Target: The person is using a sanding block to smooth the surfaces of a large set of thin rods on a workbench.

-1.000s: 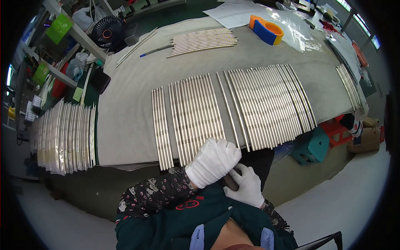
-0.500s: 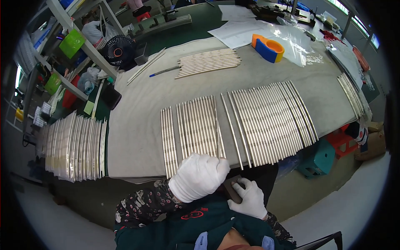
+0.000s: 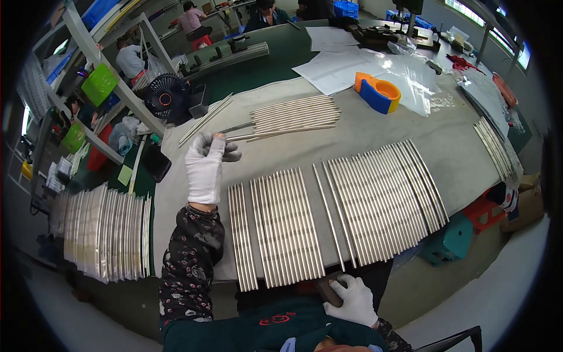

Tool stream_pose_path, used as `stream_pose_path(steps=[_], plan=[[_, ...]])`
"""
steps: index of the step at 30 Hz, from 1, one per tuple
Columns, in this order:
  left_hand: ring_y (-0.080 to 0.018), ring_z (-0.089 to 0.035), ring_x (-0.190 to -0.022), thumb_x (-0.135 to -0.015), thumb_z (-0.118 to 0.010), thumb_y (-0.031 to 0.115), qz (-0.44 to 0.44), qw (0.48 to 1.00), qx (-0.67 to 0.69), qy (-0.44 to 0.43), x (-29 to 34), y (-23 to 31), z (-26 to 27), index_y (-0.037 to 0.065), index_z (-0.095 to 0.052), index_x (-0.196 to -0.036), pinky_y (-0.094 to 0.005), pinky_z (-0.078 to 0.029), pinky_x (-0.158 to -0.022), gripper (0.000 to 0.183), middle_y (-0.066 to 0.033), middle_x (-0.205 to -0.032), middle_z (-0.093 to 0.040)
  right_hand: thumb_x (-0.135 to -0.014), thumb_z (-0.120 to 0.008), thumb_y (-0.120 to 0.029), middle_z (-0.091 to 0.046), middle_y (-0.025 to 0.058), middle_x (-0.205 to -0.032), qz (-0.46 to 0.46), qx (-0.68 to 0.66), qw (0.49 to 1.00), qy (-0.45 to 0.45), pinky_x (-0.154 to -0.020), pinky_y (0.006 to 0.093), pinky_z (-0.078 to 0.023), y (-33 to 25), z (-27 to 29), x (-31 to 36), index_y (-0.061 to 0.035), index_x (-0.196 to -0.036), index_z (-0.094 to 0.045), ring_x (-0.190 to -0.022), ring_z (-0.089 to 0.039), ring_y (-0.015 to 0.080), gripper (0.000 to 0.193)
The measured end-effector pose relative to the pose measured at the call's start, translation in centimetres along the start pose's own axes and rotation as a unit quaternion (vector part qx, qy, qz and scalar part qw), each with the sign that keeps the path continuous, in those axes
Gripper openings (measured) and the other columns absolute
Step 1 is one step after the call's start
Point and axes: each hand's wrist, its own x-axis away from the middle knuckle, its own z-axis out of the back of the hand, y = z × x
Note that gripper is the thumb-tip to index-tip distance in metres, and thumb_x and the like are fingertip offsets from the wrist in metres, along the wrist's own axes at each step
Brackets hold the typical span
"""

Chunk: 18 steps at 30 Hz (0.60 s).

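My left hand [image 3: 205,167], in a white glove, reaches over the table with thumb and fingers closed on the left end of a thin silvery metal rod [image 3: 287,132]. That rod lies slantwise along the near edge of the far rod group [image 3: 296,111]. By the table's front edge, my gloved right hand [image 3: 355,300] grips a brown block [image 3: 326,291], partly hidden under the fingers. Between my arms lie a narrow row of rods [image 3: 243,234] and a wider row [image 3: 287,226]. Two loose rods [image 3: 332,217] separate these from a large row [image 3: 384,202] to the right.
Bagged rods [image 3: 102,234] stack up at the left, below a black fan [image 3: 167,97]. Farther back are an orange and blue tape dispenser ring [image 3: 378,94], paper sheets [image 3: 331,70] and clear plastic bags [image 3: 410,88]. A teal stool [image 3: 448,240] stands right of the table.
My left hand has moved from the front edge to the far left, and a rod now lies beside the far group. The right hand stays on the block. The view has tilted up slightly.
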Motion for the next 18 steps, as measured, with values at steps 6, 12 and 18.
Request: stream_pose_path(steps=[6, 12, 18], plan=[[-0.0139, -0.063, -0.076, -0.091, -0.059, 0.008, 0.126, 0.983, -0.082, -0.107, -3.9, -8.2, 0.9, 0.000, -0.057, -0.098, -0.0276, -0.053, -0.068, 0.011, -0.0076, -0.084, -0.064, -0.064, -0.072, -0.046, -0.058, 0.0094, -0.104, 0.000, 0.027, 1.000, 0.003, -0.066, 0.0382, -0.051, 0.0, 0.2, -0.4, -0.0111, -0.109, -0.066, -0.085, -0.056, 0.0263, 0.058], [-0.0215, -0.061, -0.078, -0.080, -0.065, 0.002, -0.067, 0.944, -0.290, -0.141, -3.7, -10.4, 0.8, 0.002, -0.059, -0.088, -0.0327, -0.049, -0.075, 0.010, -0.0079, -0.081, -0.061, -0.063, -0.072, -0.046, -0.058, 0.0106, -0.089, -0.008, 0.040, 0.999, 0.023, -0.061, 0.0378, -0.049, 0.6, -0.5, -0.5, -0.0109, -0.105, -0.068, -0.078, -0.055, 0.0263, 0.055], [-0.0274, -0.059, -0.082, -0.074, -0.069, 0.000, -0.194, 0.886, -0.378, -0.186, -3.7, -10.3, 1.3, 0.005, -0.059, -0.087, -0.0344, -0.047, -0.074, 0.017, -0.0103, -0.083, -0.058, -0.064, -0.071, -0.047, -0.055, 0.0111, -0.078, -0.013, 0.024, 1.000, 0.000, -0.053, 0.0385, -0.046, 0.2, -0.2, -1.5, -0.0114, -0.105, -0.068, -0.059, -0.054, 0.0264, 0.055]])
